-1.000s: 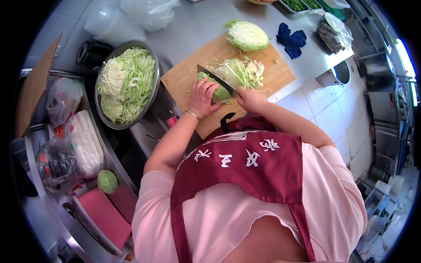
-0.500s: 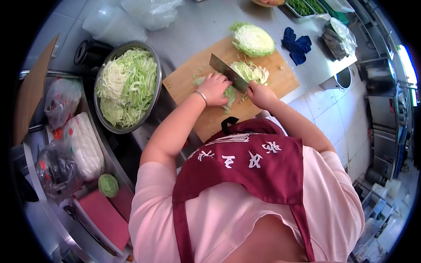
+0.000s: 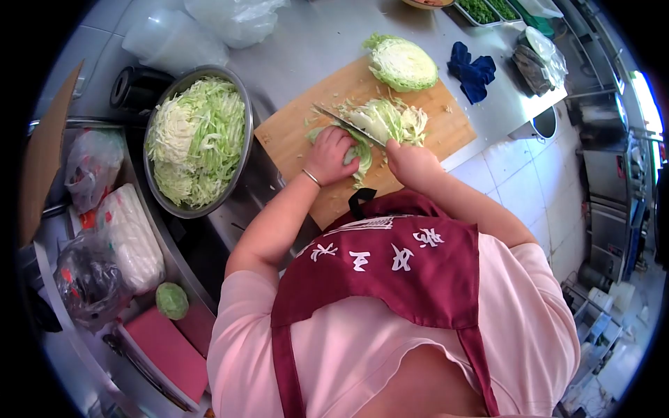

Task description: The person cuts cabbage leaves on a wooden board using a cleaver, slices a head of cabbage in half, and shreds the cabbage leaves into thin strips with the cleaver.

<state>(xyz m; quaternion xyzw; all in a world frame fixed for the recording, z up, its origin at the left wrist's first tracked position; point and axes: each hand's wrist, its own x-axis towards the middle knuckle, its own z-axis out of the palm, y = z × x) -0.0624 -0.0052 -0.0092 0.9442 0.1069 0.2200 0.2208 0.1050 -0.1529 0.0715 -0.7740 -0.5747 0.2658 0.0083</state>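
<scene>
My right hand (image 3: 412, 165) is closed round the handle of a cleaver (image 3: 350, 125), whose blade is seen nearly edge-on and points to the upper left. On a piece of cabbage (image 3: 360, 155), my left hand (image 3: 332, 155) presses with curled fingers, close to the blade; part of the piece is hidden under the hand. Cut cabbage (image 3: 390, 120) lies just beyond the blade. All this rests on a wooden cutting board (image 3: 286, 129). A large cut cabbage half (image 3: 402, 63) sits at the board's far edge, its pale cut face showing.
Left of the board stands a metal bowl (image 3: 249, 132) heaped with shredded cabbage (image 3: 198, 143). A dark blue cloth (image 3: 472, 72) lies on the steel counter (image 3: 327, 35) at the right. Lower left, an open drawer holds bagged goods (image 3: 130, 237) and a small green cabbage (image 3: 171, 301).
The cleaver blade has tipped from showing its broad face to nearly edge-on, with more cut cabbage visible beyond it. My left hand has shifted slightly left and toward me.
</scene>
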